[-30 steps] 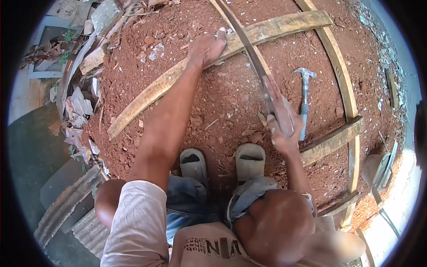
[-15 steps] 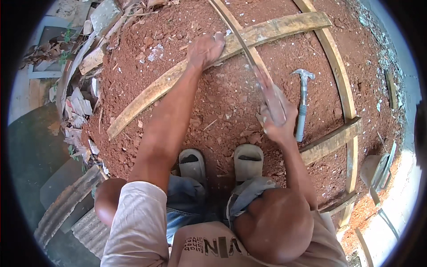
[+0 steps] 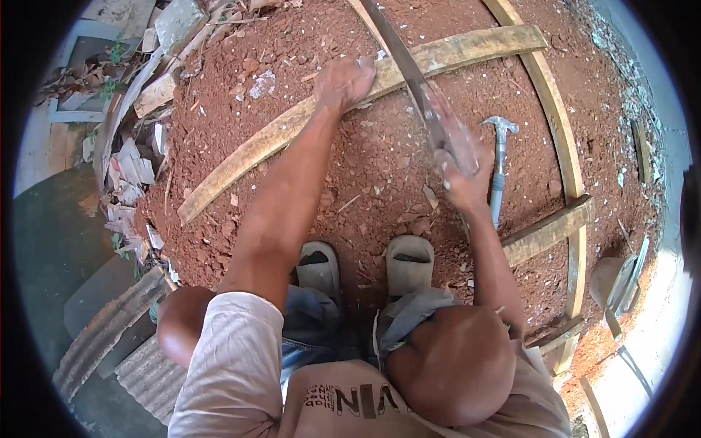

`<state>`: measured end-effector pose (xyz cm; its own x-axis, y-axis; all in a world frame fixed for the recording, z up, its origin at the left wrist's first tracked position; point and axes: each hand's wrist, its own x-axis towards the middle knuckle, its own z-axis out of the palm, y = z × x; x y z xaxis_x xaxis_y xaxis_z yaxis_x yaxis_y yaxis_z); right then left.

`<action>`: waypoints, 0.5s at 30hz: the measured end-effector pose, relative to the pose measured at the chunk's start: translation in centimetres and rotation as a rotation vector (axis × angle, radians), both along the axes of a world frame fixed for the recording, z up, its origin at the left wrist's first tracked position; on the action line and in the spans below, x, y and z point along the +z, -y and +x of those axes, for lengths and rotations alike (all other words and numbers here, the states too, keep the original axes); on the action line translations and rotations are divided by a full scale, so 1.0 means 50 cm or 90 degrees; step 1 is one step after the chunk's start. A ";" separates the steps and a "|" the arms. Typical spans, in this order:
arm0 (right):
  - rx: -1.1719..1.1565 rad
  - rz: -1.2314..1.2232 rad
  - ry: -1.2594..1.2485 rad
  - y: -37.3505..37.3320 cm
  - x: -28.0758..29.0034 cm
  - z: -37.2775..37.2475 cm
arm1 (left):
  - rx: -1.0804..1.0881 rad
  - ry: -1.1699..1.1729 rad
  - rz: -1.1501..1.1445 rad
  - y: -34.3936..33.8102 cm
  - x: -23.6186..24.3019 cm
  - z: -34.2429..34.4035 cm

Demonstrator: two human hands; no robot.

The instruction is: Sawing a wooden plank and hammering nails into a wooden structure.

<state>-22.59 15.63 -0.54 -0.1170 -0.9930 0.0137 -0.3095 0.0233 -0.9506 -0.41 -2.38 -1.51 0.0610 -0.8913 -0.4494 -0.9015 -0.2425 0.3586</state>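
Observation:
My right hand [image 3: 467, 182] is wrapped round the worn, reddish handle of a handsaw [image 3: 415, 77]. The saw's long dark blade slants away to the upper left and crosses a long wooden plank [image 3: 467, 52]. My left hand [image 3: 345, 84] is closed on that plank, pressing it from above just left of the blade. How far the teeth sit in the wood cannot be made out. To the right of my right hand, a claw hammer [image 3: 500, 153] with a metal head and grey grip lies on the soil.
Another long wooden strip [image 3: 558, 117] runs down the right side, with a shorter board [image 3: 548, 232] against it. Reddish loose soil [image 3: 358, 197] spreads around my sandals [image 3: 409, 266]. Rubble and scraps [image 3: 131, 164] lie at the left; a pale wall [image 3: 661, 95] bounds the right.
The saw and my right hand have moved forward, away from me, and the blade reaches farther beyond the plank. My left hand stays on the plank.

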 end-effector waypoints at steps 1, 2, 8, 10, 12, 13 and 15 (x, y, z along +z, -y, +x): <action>0.023 0.093 0.027 -0.074 0.024 -0.034 | 0.016 -0.001 -0.089 -0.005 -0.008 0.000; 0.042 0.125 -0.019 -0.153 0.055 -0.063 | 0.028 0.008 -0.091 0.001 -0.016 0.000; 0.066 0.039 -0.101 -0.131 0.124 -0.024 | 0.037 -0.012 0.034 0.009 -0.035 -0.008; 0.097 -0.132 -0.012 0.019 0.071 0.034 | 0.026 0.003 -0.011 0.004 -0.015 -0.009; 0.026 -0.037 -0.023 0.120 0.004 0.070 | 0.038 0.022 -0.031 0.000 0.012 -0.007; -0.002 0.015 -0.035 0.126 -0.023 0.068 | 0.037 0.029 -0.065 -0.002 0.022 -0.005; 0.009 -0.057 0.051 0.062 -0.054 0.034 | -0.009 0.010 0.010 -0.001 0.024 -0.004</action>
